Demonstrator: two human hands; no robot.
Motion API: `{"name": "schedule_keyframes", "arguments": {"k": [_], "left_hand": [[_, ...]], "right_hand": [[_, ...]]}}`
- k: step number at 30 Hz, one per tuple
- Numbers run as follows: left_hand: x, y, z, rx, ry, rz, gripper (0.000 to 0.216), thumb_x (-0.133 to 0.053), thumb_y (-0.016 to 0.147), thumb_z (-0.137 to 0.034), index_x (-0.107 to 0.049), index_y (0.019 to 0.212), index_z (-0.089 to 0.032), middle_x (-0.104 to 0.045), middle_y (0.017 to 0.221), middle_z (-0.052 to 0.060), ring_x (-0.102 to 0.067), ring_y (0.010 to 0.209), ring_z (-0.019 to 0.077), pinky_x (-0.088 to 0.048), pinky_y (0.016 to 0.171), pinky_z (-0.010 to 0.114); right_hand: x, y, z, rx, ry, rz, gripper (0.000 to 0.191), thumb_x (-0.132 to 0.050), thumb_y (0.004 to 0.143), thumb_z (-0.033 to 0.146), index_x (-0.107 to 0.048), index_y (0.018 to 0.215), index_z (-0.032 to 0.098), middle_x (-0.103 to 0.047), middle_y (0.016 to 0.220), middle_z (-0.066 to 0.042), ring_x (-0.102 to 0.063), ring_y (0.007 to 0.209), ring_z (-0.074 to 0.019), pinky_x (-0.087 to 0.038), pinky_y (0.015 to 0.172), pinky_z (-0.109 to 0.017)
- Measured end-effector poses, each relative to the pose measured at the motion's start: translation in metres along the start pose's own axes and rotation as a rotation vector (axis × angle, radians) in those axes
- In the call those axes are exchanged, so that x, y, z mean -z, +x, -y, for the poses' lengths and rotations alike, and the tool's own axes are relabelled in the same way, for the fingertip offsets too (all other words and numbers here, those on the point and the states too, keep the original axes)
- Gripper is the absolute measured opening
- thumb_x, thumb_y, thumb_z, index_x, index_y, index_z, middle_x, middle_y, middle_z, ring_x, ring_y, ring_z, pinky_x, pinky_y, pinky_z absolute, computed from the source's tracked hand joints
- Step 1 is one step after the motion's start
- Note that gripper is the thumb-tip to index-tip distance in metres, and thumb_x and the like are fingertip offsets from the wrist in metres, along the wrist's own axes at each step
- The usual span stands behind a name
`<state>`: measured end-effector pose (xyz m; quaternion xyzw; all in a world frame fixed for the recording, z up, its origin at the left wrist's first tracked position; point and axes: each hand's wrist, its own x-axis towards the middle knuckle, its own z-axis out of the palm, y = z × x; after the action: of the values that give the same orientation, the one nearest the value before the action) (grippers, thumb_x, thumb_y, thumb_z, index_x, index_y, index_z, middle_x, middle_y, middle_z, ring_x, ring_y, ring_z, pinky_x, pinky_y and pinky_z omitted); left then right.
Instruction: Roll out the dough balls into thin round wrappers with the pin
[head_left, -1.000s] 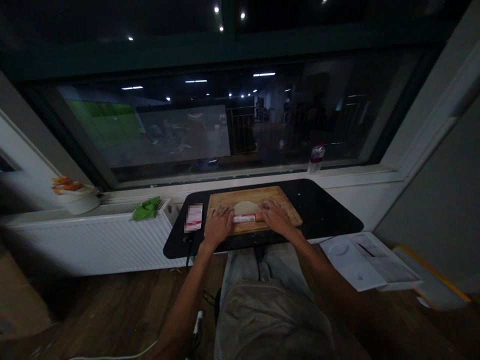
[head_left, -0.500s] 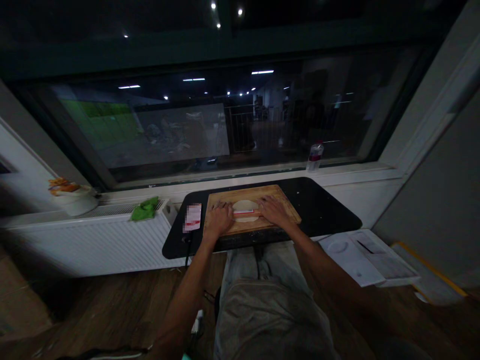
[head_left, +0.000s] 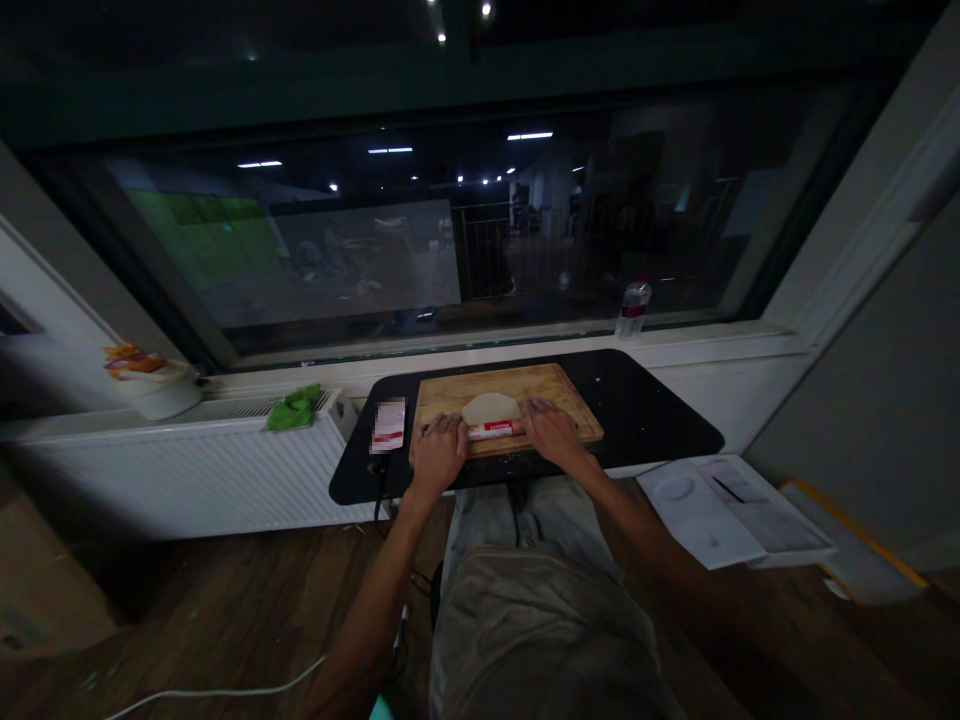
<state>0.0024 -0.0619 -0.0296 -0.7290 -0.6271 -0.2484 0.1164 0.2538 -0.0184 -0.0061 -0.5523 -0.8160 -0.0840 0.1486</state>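
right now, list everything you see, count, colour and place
Rolling pin: 1, red-and-white label, over cutting board
Dough: 1, off-white, on cutting board
Cutting board: 1, light brown, on table
Table: 1, black, before window
Blurred-out item: 1, pink and white, table's left
Bottle: 1, clear with red label, windowsill
Window: 1, dark, ahead
Cloth: 1, green, on radiator
Radiator: 1, white, left
Container: 1, white, far left
Open box: 1, white, right of table
Carton: 1, brown, lower left
Left hand: 1, bare, on rolling pin
Right hand: 1, bare, on rolling pin
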Motion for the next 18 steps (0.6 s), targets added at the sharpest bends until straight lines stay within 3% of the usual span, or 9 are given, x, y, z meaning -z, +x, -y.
{"name": "schedule_keyframes", "arguments": {"k": [10, 18], "left_hand": [[0.002, -0.02, -0.012, 0.061, -0.019, -0.042, 0.042, -0.042, 0.118, -0.033, -0.076, 0.138, -0.021, -0.081, 0.143, 0.013, -0.07, 0.143, 0.031, -0.049, 0.118, 0.05], [0.001, -0.004, -0.009, 0.07, 0.027, -0.039, 0.047, -0.037, 0.119, -0.034, -0.078, 0.139, -0.02, -0.079, 0.146, 0.014, -0.062, 0.152, 0.0363, -0.044, 0.123, 0.056]], "right_hand": [[-0.006, 0.022, -0.002, 0.0, 0.011, 0.017, 0.046, -0.036, 0.119, 0.026, -0.078, 0.131, 0.011, -0.08, 0.135, -0.02, -0.071, 0.13, -0.0307, -0.05, 0.113, -0.038], [-0.018, 0.051, -0.008, 0.007, -0.055, 0.062, 0.048, -0.038, 0.119, 0.028, -0.084, 0.129, 0.016, -0.079, 0.144, -0.016, -0.067, 0.138, -0.0292, -0.044, 0.122, -0.039]]}}
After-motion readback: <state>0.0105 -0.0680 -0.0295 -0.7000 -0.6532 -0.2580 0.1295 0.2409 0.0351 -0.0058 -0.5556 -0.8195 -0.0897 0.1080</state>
